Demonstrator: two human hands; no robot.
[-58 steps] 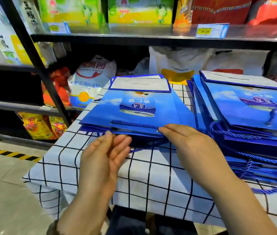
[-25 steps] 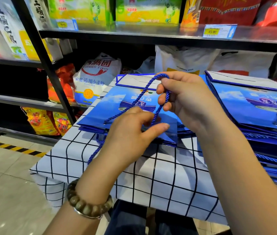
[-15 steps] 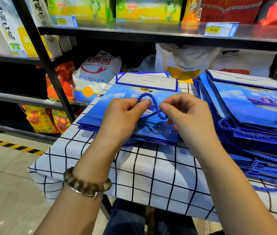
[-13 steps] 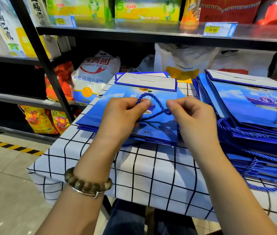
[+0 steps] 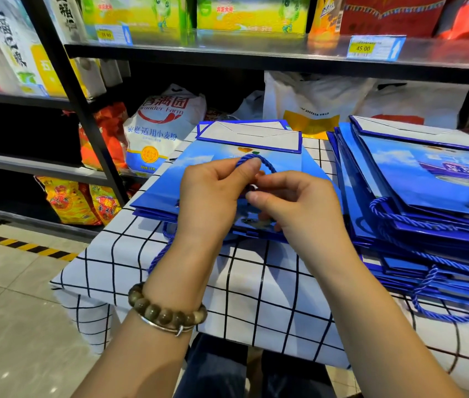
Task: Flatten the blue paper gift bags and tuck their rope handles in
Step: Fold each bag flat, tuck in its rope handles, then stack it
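Shop shelving point(image 5: 227, 53) is backing the white, black-checked tablecloth point(image 5: 256, 282), where the flattened blue paper gift bag point(image 5: 198, 165) is lying atop a stack point(image 5: 152, 209) by the far left corner. The left hand point(image 5: 213, 196) is pinching its blue twisted rope handle point(image 5: 264, 162) into a small loop, the right hand point(image 5: 299, 208) gripping the loop's other side. Keeping it tight and flat is likely easing the tuck into the bag's mouth

My L hand point(image 5: 210, 196) out front, thumb & index pinching the rope handle point(image 5: 257, 159). R hand point(image 5: 299, 208) just beside it, fingers curled, pinching too, tips close against L's. Both forearms angle inward.
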